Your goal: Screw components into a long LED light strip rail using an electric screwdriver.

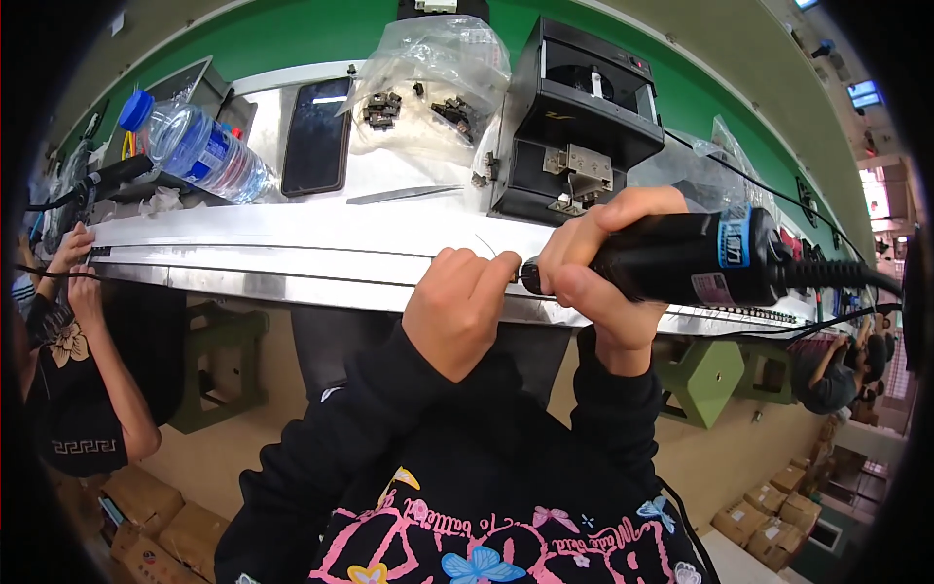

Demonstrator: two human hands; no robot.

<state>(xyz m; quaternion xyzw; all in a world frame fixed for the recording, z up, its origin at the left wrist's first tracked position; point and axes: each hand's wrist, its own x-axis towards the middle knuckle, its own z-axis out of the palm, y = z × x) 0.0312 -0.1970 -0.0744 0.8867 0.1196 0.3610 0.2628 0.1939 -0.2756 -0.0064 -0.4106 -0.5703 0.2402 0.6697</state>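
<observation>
My right hand [605, 282] is wrapped round a black corded electric screwdriver [671, 258], held level with its tip pointing left. The tip reaches the fingers of my left hand [455, 310], which are closed in a pinch just in front of it. Whatever small piece sits between those fingers is mostly hidden. Both hands are above the near edge of a white bench with a long metal rail [321, 265]. Just beyond them stands a black box-shaped machine [589, 107] with a metal bracket [584, 167] at its front.
A clear plastic bag [433, 58] with small black parts lies at the back. Pointed tweezers [404, 195], a dark phone [316, 136] and a water bottle [199, 151] are to the left. A co-worker's hands [78, 263] work at far left; green stools [700, 380] stand below the bench.
</observation>
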